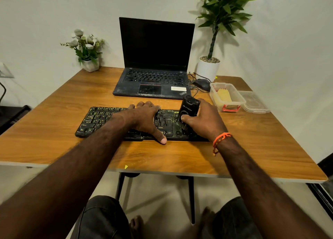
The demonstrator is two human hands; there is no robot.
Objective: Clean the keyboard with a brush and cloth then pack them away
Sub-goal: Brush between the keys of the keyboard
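Observation:
A black keyboard [97,119] with yellow-marked keys lies across the middle of the wooden table [54,101]. My left hand [144,117] rests flat on its middle keys, fingers spread and thumb at the front edge. My right hand [203,119] grips a black brush [188,108] with white lettering, its bristles down on the keyboard's right end. A yellow cloth [224,96] lies inside a clear plastic box [239,99] at the right.
An open black laptop [155,58] stands behind the keyboard. A mouse [202,84] with cable lies beside it. The box's lid [255,102] rests to its right. A small flower pot [90,63] and a tall potted plant [208,69] stand at the back.

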